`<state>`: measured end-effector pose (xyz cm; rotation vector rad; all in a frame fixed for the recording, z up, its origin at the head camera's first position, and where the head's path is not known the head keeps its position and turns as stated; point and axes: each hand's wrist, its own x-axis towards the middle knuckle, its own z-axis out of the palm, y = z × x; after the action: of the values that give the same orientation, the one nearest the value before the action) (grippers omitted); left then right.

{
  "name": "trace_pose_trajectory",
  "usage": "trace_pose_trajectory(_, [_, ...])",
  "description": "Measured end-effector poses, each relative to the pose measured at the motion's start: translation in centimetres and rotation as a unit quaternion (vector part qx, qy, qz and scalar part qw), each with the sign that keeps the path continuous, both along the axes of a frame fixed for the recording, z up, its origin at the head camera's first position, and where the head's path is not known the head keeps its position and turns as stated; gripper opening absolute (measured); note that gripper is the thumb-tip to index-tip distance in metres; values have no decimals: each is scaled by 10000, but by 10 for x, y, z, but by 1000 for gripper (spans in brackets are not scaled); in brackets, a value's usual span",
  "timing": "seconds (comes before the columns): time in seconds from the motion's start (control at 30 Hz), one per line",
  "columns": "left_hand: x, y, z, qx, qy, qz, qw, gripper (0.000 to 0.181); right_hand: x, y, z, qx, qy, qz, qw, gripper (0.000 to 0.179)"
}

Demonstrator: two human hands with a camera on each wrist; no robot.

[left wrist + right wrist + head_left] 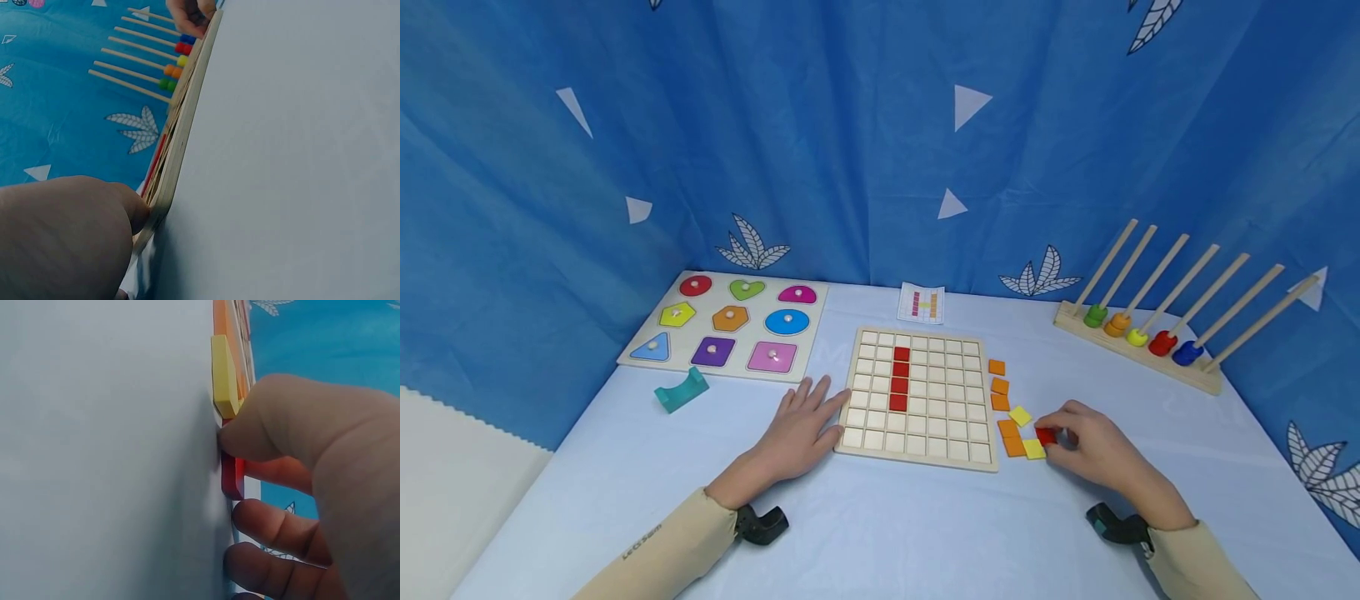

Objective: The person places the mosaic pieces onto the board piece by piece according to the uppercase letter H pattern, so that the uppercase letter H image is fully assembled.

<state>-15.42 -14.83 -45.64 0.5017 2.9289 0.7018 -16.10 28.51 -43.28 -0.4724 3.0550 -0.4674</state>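
My left hand (801,429) lies with fingers extended at the left edge of a wooden grid board (917,458); in the left wrist view its thumb meets the board's edge (181,147). Several red tiles (898,385) form a column on the board. To the right of the board, my right hand (1093,442) pinches a red tile (1045,436) low at the tabletop. The right wrist view shows the thumb across this red tile (232,481), beside a yellow tile (223,375). Several orange tiles (1000,386) and two yellow tiles (1019,416) lie between board and hand.
A small pattern card (921,303) lies behind the board. At the back left is a knobbed shape puzzle (748,342), with a teal curved block (682,391) before it. A wooden peg stand (1138,348) with coloured beads stands at the back right, near the blue curtain (865,150).
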Motion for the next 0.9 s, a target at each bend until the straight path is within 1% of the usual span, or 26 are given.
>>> trace_pose_trajectory(0.23, [0,0,2,-1,-10,-6,10000,56,-1,1,0,63,51,-17,10000,28])
trace_pose_trajectory(0.57, [1,0,1,13,-35,6,10000,56,-1,1,-1,179,40,-78,9998,28])
trace_pose_trajectory(0.9, [1,1,1,34,-27,32,10000,56,-2,2,1,175,60,-47,9998,27])
